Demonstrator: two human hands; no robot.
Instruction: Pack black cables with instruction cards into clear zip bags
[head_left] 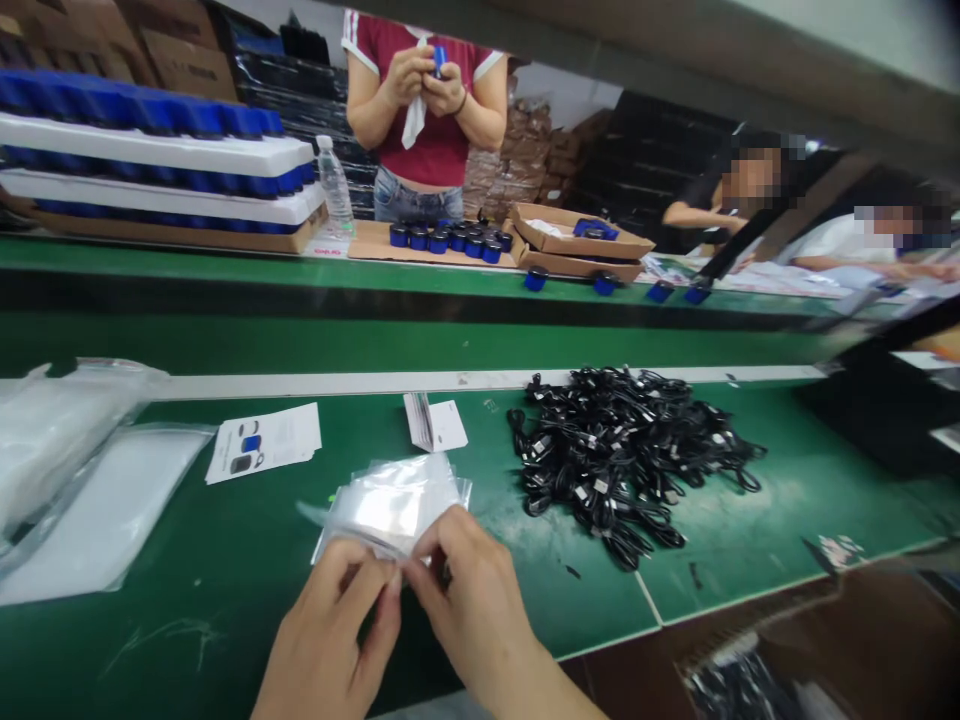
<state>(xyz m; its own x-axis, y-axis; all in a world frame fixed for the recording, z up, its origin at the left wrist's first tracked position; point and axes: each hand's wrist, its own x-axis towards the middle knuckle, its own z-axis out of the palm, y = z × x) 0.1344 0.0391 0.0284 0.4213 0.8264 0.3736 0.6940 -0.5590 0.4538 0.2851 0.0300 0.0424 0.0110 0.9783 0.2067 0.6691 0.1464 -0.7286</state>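
Note:
My left hand (337, 625) and my right hand (480, 605) meet at the near edge of a small stack of clear plastic bags (401, 495). Both are closed in a pinch, thumbs against fingers, on the rim of a plastic bag; how many bags they grip is hidden by the fingers. Just beyond the bags stands a small pile of folded white cards (418, 422), beside a flat white card (448, 425). To the left lie printed leaflets (266, 442) with pictures of a blue and black device.
A heap of black cables (619, 450) lies on the green bench (480, 345), right of my hands. Large plastic bags (82, 500) cover the left side. Behind, a person (427, 110) holds a blue device and a white cloth. Blue devices fill stacked trays (157, 150).

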